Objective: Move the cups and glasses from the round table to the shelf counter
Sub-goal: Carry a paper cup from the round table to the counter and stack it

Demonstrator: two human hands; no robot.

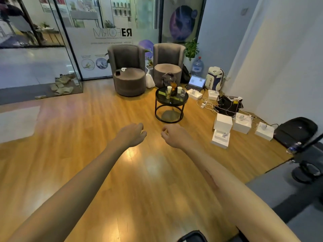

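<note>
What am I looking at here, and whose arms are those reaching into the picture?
There is no machine here. A person wears a wide-angle camera on the head, so you see their own two bare arms from above. The left hand and the right hand are loosely curled in the air over the wooden floor, and neither holds anything. Ahead stands a small round table with a dark glass top. On it are two white cups, an amber glass and a couple of clear glasses. Behind it are two grey armchairs. White boxes and cables lie on the floor to the right.
</note>
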